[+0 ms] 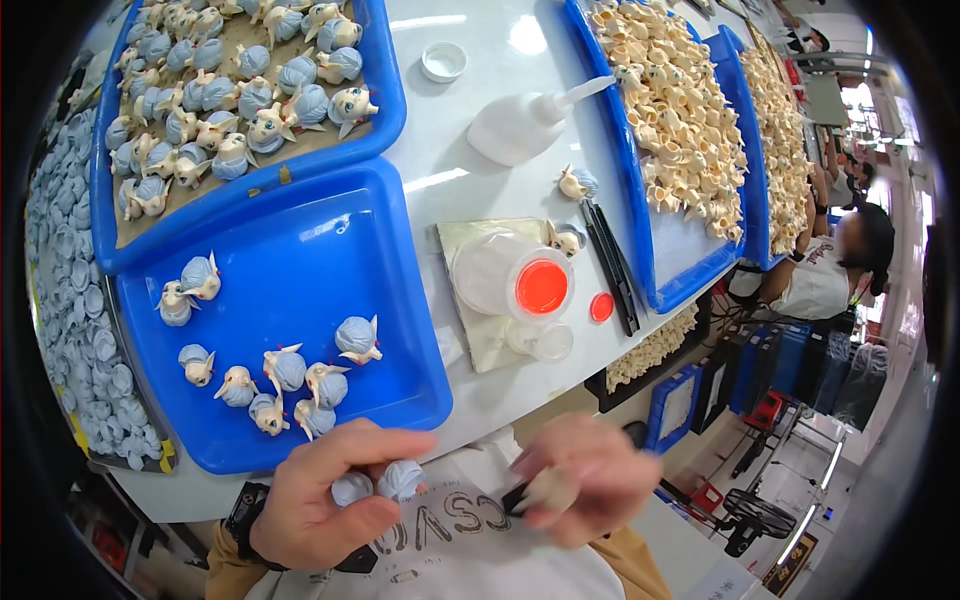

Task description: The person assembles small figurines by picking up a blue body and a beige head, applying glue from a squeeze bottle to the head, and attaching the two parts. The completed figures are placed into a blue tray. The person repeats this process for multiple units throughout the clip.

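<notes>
My left hand (325,495) is closed around two small grey-blue doll-hair pieces: a hollow cap (350,488) and a rounded, ridged piece (402,480) near the fingertips. Smeared by motion, my right hand (590,480) pinches a small cream piece (552,490), probably a doll part; its shape is unclear. Something black (514,498) shows at those fingertips. Ahead of my left hand, a blue tray (300,235) carries several doll heads (285,368) with cream faces, pointed ears and grey-blue hair.
Another blue tray (392,75) holds rows of doll heads; grey-blue caps (85,300) fill a bin at left. A white squeeze bottle (515,130), a plastic jar (490,272), black tweezers (610,265) and a red cap (601,307) are mid-table. Cream parts (670,110) fill trays at right; a co-worker (825,275) sits beyond.
</notes>
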`<action>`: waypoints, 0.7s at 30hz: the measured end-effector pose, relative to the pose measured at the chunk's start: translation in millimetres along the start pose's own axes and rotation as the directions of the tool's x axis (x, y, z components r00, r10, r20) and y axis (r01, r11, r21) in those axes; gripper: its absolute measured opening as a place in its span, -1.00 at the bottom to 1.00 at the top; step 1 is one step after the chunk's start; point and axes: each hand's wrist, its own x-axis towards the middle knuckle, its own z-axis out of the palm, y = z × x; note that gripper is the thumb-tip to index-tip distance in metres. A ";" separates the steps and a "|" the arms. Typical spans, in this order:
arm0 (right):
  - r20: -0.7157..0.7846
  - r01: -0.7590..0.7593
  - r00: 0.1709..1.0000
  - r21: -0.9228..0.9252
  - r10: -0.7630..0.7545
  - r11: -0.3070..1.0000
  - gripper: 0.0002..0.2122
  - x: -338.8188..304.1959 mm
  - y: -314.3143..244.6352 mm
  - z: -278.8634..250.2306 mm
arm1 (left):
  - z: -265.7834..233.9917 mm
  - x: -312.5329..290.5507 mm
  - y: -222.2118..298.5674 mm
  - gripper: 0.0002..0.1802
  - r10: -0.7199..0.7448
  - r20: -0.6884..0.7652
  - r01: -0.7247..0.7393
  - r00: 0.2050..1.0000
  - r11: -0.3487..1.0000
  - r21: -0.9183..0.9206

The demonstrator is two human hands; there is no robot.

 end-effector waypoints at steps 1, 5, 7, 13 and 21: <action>-0.196 -0.007 0.981 0.015 0.010 1.000 -0.67 0.9 0.7 -0.8 | 1.2 -0.9 -1.4 -0.56 0.015 -0.038 -0.017 0.999 0.999 -0.033; -0.299 -0.073 0.953 -0.384 -0.050 0.920 -0.68 2.5 10.4 -27.0 | -4.4 -2.8 -1.3 -0.60 0.018 0.042 -0.012 0.999 0.990 -0.140; -0.223 -0.069 0.972 -0.573 -0.074 0.817 -0.68 7.0 14.4 -36.6 | -7.3 -3.7 -2.8 -0.60 0.009 0.048 -0.004 0.999 0.994 -0.113; -0.184 -0.109 0.981 -0.765 -0.053 0.635 -0.66 12.8 17.4 -32.2 | -5.0 -2.5 -2.6 -0.62 0.010 -0.031 -0.014 0.999 0.992 -0.128; -0.123 -0.045 0.987 -0.831 -0.103 0.554 -0.68 16.2 17.9 -31.3 | -4.0 -1.5 -3.3 -0.62 0.027 -0.054 -0.035 0.998 0.985 -0.168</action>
